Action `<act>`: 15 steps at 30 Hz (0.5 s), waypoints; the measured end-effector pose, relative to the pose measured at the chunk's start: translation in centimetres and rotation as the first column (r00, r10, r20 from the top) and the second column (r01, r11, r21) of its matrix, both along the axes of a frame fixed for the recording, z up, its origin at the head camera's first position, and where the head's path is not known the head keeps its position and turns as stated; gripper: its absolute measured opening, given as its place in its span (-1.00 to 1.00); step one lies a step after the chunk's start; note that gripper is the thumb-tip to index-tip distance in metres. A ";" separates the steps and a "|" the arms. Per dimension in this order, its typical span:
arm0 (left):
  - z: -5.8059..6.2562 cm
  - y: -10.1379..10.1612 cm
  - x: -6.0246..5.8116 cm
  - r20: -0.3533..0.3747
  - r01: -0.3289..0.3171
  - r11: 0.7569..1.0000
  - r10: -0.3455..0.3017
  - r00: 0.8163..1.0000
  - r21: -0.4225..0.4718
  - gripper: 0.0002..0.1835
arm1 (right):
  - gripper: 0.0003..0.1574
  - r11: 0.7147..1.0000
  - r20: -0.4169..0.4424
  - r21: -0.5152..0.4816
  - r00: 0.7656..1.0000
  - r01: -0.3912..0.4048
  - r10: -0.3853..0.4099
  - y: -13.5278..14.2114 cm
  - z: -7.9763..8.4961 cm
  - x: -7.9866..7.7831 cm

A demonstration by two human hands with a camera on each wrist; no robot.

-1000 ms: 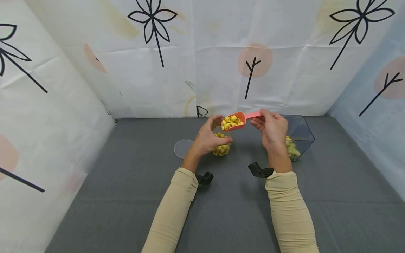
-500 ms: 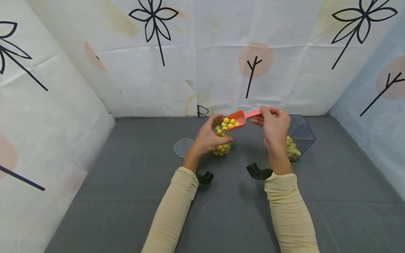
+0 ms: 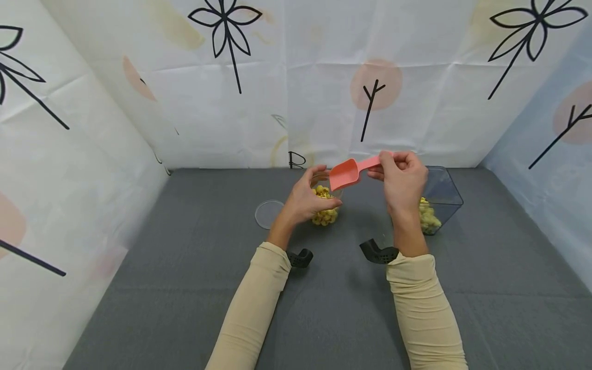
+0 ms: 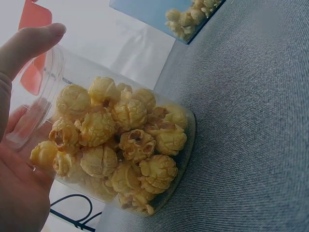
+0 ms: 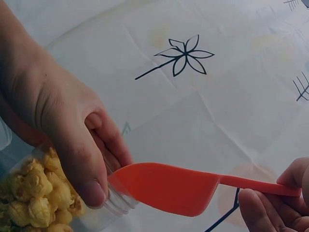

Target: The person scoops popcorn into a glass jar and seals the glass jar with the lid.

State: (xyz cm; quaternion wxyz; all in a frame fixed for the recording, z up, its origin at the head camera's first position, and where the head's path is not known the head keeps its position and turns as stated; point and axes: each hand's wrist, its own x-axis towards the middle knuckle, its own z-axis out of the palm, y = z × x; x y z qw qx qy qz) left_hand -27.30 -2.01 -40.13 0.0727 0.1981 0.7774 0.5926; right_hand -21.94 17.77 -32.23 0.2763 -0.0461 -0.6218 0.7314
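Coral-pink plastic, pinched between thumb and fingers: that's the scoop [image 3: 344, 174], and the right hand [image 3: 403, 177], right of centre in the head view, has it by the handle end! The scoop slants down to the left, its lip right at the mouth of the clear jar [image 4: 57, 72]; whether the two touch, I can't tell. And here's the left hand [image 3: 307, 198], just left of the scoop, thumb and fingers curled round the jar near its threaded neck. Yellow popcorn [image 4: 128, 140] is piled inside, filling the middle of the left wrist view, lumpy and glossy!

Moving outward: a clear round disc [image 3: 267, 215] lies flat just left of the left hand. Over on the right, partly behind the right hand, sits a transparent box [image 3: 441, 187] with more popcorn in its near end. Black wrist mounts [image 3: 300, 258] jut from both wrists, below them beige sleeves [image 3: 252, 308] running to the bottom edge. Grey cloth [image 3: 324, 318] spreads underneath, and a white patterned backdrop [image 3: 314, 118] fills the top.
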 end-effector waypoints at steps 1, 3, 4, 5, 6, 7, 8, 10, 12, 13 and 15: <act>0.0 0.0 0.0 0.001 0.000 1.000 0.000 1.000 0.000 0.02 | -0.84 1.000 -0.001 0.001 1.000 0.001 -0.001 0.0 0.0 0.0; 0.1 0.0 0.0 -0.002 0.004 1.000 -0.004 1.000 -0.003 0.02 | -0.84 1.000 -0.003 0.000 1.000 0.003 -0.003 0.1 0.0 0.0; 0.1 0.0 0.0 -0.004 0.006 1.000 -0.006 1.000 -0.006 0.03 | -0.84 1.000 -0.003 0.001 1.000 0.004 -0.004 0.1 -0.1 0.0; 0.1 0.0 0.0 -0.006 0.008 1.000 -0.008 1.000 -0.009 0.03 | -0.84 1.000 -0.001 0.002 1.000 0.005 -0.005 0.2 -0.1 -0.1; 0.1 -0.1 0.0 -0.008 0.010 1.000 -0.010 1.000 -0.011 0.03 | -0.84 1.000 0.000 0.003 1.000 0.005 -0.005 0.2 -0.1 -0.1; 0.1 -0.1 0.0 -0.010 0.011 1.000 -0.011 1.000 -0.013 0.03 | -0.85 1.000 0.001 0.004 1.000 0.006 -0.006 0.2 -0.2 -0.1; 0.1 -0.1 0.0 -0.011 0.013 1.000 -0.013 1.000 -0.014 0.04 | -0.85 1.000 0.002 0.003 1.000 0.007 -0.007 0.2 -0.2 -0.1; 0.1 -0.1 0.0 -0.013 0.014 1.000 -0.014 1.000 -0.016 0.04 | -0.85 1.000 0.001 -0.002 1.000 0.007 -0.007 0.2 -0.2 -0.1; 0.1 -0.2 0.0 -0.012 0.014 1.000 -0.015 1.000 -0.016 0.05 | -0.86 1.000 -0.001 -0.004 1.000 0.007 -0.007 0.3 -0.3 -0.2; 0.1 -0.2 0.0 -0.011 0.014 1.000 -0.014 1.000 -0.016 0.05 | -0.86 1.000 -0.001 -0.004 1.000 0.008 -0.008 0.3 -0.3 -0.2; 0.1 -0.2 0.0 -0.006 0.011 1.000 -0.011 1.000 -0.024 0.06 | -0.86 1.000 0.003 -0.005 1.000 0.010 -0.010 0.3 -0.3 -0.2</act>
